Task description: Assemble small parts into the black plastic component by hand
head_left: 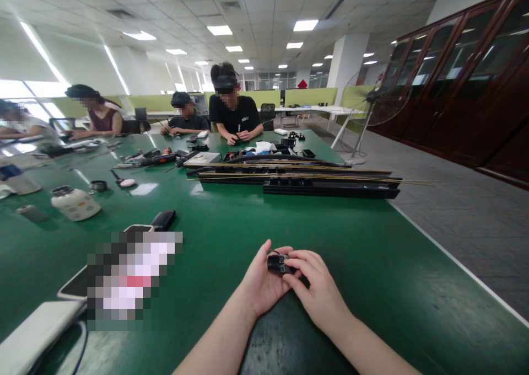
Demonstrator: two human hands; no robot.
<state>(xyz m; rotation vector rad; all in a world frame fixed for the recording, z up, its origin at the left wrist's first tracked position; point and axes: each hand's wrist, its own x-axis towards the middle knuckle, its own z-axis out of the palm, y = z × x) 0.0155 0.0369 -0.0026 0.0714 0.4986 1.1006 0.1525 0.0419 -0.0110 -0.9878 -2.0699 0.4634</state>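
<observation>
A small black device [276, 263] with a short dark wire lies in the upturned palm and fingers of my left hand [262, 287]. It has a bluish spot on top, and its exact kind is too small to make out. My right hand [317, 284] comes in from the right with its fingertips closed on the device's right end, which they partly hide. Both hands are just above the green table [215, 287], near its front edge.
Long black rails [330, 189] with thin brass-coloured rods lie across the table ahead. To the left are a phone [74, 284], a white box [37, 331], and a white jar [76, 203]. Tools and parts lie farther back. Several people sit or stand at the far side; a fan [372, 96] stands right.
</observation>
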